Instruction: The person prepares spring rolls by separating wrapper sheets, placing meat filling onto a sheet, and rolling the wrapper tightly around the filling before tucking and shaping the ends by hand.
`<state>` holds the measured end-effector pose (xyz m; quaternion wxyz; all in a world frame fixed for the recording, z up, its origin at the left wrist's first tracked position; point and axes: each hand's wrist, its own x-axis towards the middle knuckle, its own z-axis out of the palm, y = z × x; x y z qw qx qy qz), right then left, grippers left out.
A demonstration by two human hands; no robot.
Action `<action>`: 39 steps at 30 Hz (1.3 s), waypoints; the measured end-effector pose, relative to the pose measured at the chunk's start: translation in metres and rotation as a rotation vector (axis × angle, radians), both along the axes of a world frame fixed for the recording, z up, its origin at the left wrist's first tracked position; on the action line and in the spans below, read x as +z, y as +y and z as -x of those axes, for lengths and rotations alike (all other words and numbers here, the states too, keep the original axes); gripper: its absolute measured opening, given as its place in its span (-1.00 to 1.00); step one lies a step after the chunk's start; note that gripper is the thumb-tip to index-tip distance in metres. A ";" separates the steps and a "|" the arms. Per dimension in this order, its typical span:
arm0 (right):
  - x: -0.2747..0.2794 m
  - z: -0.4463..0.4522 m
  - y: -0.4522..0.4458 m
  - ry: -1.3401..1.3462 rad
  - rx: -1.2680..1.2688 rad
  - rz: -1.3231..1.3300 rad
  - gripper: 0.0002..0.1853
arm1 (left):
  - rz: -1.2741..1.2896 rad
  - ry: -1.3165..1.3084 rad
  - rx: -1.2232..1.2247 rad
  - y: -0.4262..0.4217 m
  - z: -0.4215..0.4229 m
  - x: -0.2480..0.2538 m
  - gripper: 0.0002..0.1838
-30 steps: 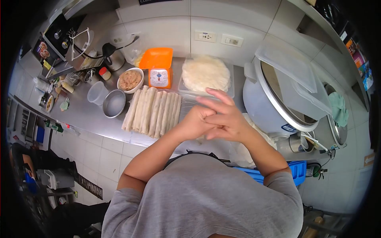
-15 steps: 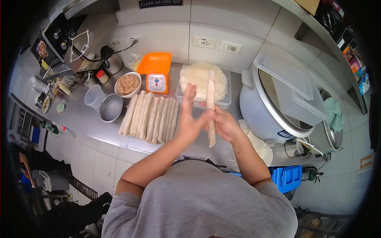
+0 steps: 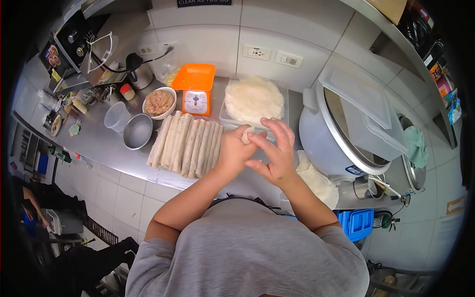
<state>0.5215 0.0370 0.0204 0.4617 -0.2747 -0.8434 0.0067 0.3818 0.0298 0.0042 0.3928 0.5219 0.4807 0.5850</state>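
Observation:
Closed around a pale wrapped roll (image 3: 248, 135) is my left hand (image 3: 234, 148); only one end of the roll shows, at the top of the fist. My right hand (image 3: 275, 154) has its fingers apart beside it, the fingertips close to that end. Several finished-looking rolls (image 3: 187, 146) lie side by side on the steel counter (image 3: 106, 153) to the left. Behind my hands, round thin wrappers (image 3: 254, 99) are stacked on a clear container. More wrappers (image 3: 316, 183) lie by my right forearm.
A white bowl of minced filling (image 3: 159, 102), a metal bowl (image 3: 138, 131), a clear tub (image 3: 117, 117) and an orange scale (image 3: 197, 96) stand at the left. A large lidded pot (image 3: 326, 133) stands right. A co-worker's arm (image 3: 34, 205) shows at far left.
The roll was upright between my open left hand and my right hand; now it is enclosed in my left fist with its end showing. My right fingers have come off it and spread.

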 end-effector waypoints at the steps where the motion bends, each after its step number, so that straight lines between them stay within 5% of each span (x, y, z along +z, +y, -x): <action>1: 0.001 0.000 0.002 -0.025 -0.001 -0.011 -0.51 | 0.008 -0.007 -0.014 -0.001 0.000 0.000 -0.77; 5: 0.003 -0.009 0.028 0.009 0.293 0.216 -0.47 | 0.097 0.048 -0.155 -0.004 0.004 -0.005 -0.80; 8: 0.012 -0.004 0.031 0.390 0.504 0.578 -0.40 | 0.138 0.132 -0.294 -0.005 0.009 0.007 -0.79; 14: 0.007 -0.006 0.042 0.204 0.539 0.414 -0.32 | 0.217 0.062 -0.435 -0.003 0.012 -0.005 -0.74; 17: 0.004 -0.004 0.036 0.097 0.441 0.192 -0.48 | 0.280 -0.060 -0.453 -0.007 0.013 0.005 -0.74; 23: -0.015 0.001 0.025 0.561 0.446 0.518 -0.41 | 0.207 -0.094 -0.446 -0.008 0.021 0.010 -0.85; 38: 0.029 -0.008 0.031 -0.325 0.453 0.135 -0.49 | 0.035 0.047 -0.469 -0.001 0.015 -0.004 -0.92; 39: 0.022 -0.005 0.030 -0.119 0.510 0.269 -0.50 | 0.054 0.056 -0.465 -0.002 0.021 -0.006 -0.92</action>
